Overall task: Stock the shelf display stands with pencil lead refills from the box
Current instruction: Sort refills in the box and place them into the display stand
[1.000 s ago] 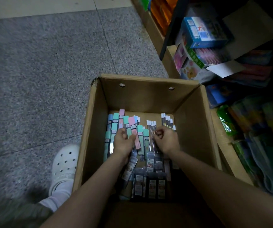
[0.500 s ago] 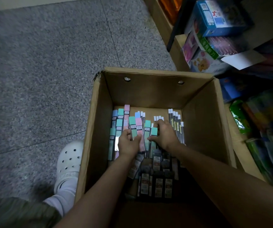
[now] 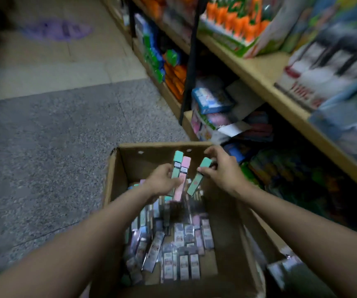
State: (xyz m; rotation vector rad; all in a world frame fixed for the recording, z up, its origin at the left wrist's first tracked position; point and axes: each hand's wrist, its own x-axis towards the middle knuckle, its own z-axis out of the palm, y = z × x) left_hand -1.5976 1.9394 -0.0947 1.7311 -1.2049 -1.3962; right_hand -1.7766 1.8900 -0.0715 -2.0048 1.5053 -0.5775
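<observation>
Nearest, many refill packs (image 3: 173, 250) lie in the cardboard box (image 3: 110, 179), so most stocking seems left. Above them, the left hand (image 3: 162, 181) grips a green and a pink pack (image 3: 180, 175), and the right hand (image 3: 222, 168) pinches one green pack (image 3: 199, 179). Beyond, the shelf (image 3: 257, 69) is blurred; no display stand can be made out.

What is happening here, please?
A person is taking pencil lead refills out of a cardboard box on the floor. The left hand holds a green and a pink refill; the right hand pinches another green refill. Many refills remain in the box, beside the shelves.
</observation>
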